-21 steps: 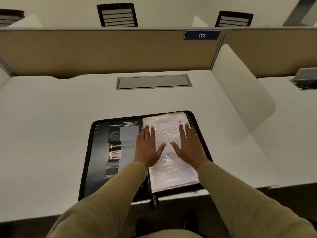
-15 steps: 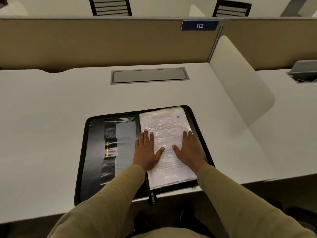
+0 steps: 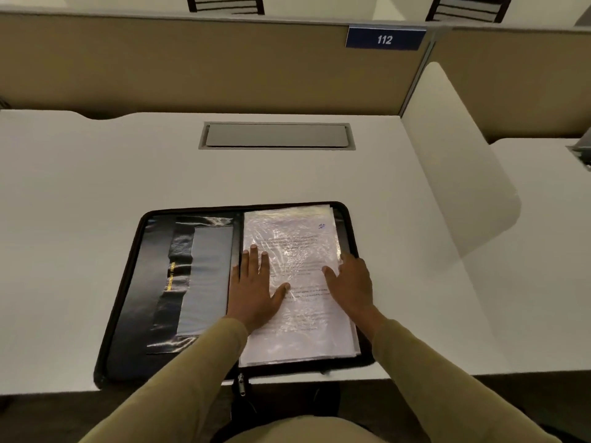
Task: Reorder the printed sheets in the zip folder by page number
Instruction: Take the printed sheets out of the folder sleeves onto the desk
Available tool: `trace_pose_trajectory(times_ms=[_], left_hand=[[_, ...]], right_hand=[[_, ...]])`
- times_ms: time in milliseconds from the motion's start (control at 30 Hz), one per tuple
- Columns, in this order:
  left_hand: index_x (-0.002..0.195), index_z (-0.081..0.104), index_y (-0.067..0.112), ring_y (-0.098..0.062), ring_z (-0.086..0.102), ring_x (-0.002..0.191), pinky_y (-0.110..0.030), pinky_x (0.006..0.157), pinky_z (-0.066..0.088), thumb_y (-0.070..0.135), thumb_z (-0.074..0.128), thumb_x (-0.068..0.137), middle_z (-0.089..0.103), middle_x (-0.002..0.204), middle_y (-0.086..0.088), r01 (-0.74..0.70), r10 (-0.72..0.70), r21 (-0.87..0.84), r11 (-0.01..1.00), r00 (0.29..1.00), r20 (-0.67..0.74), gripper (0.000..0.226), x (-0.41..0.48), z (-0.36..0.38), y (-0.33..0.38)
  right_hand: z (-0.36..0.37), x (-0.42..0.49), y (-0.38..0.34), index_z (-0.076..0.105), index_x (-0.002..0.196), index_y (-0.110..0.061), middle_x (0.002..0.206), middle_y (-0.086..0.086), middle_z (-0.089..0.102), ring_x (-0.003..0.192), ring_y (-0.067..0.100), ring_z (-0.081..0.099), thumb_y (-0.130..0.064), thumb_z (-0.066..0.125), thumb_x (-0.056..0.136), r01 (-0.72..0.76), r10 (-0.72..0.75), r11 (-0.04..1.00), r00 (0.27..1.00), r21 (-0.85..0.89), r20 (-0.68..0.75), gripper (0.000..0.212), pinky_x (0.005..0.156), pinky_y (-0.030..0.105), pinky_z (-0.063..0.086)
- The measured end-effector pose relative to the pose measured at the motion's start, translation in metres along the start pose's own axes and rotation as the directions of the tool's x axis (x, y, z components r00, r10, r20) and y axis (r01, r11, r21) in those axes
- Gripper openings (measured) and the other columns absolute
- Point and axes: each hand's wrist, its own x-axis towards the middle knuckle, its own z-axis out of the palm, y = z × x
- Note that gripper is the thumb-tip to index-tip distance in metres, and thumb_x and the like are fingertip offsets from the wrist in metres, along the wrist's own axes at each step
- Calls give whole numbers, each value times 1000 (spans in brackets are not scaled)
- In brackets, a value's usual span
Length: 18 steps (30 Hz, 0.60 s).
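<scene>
Now the zip folder lies open on the tabletop, printed sheets stacked in its right half. My left hand presses flat, likely steadying them; my right hand sits at their outer edge, whether gripping I cannot tell.

Your left hand lies flat, fingers straight, on the near-left part of the printed sheets, which are stacked in clear sleeves on the right half of the open zip folder. Your right hand sits at the stack's right edge with its thumb on the top sheet; whether its fingers grip the edge cannot be told. The folder rests at the front of a white desk, below a partition sign reading 112.
</scene>
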Motion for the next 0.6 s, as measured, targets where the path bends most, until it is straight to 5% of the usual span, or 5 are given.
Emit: trace_pose_trajectory(times_ms=[133, 267, 467, 533, 600], left_hand=[[156, 6, 11, -32, -9, 150, -45, 121, -1, 63, 33, 95, -9, 162, -15, 41, -41, 56, 998, 999, -1, 85, 0, -6, 16], [144, 41, 14, -31, 24, 144, -44, 117, 22, 57, 49, 92, 29, 156, -14, 8, -12, -35, 999, 995, -101, 68, -3, -9, 44], [130, 54, 19, -12, 57, 104, -27, 89, 47, 65, 47, 90, 58, 122, -2, 160, -176, -614, 773, 984, 34, 62, 11, -30, 84], [128, 55, 20, -12, 57, 102, -25, 87, 46, 64, 46, 91, 59, 120, -1, 161, -154, -619, 768, 986, 65, 59, 14, -34, 85], [130, 54, 21, -17, 53, 113, -30, 94, 43, 63, 48, 91, 55, 126, -1, 63, -76, -435, 898, 997, -11, 58, 14, -32, 81]], right_hand=[[-6, 2, 10, 60, 122, -14, 116, 6, 59, 93, 16, 59, -31, 67, 93, 33, -34, 998, 999, 47, 27, 34, 78, 25, 42], [-8, -6, 14, 65, 111, -20, 114, -1, 60, 100, 10, 55, -32, 71, 91, 159, -154, 983, 986, 92, -58, 24, 78, 15, 40], [-5, -28, 0, 65, 119, -24, 116, -17, 62, 108, 0, 56, -21, 64, 97, 290, -290, 924, 956, 249, -39, 23, 94, 23, 47], [1, -34, -1, 58, 129, -22, 125, -13, 57, 115, 6, 55, -20, 66, 95, 259, -245, 941, 965, 218, -89, 35, 96, 23, 45], [5, -35, 4, 55, 134, -18, 130, -4, 56, 119, 12, 54, -27, 68, 94, 170, -158, 977, 982, 131, -100, 43, 95, 21, 41]])
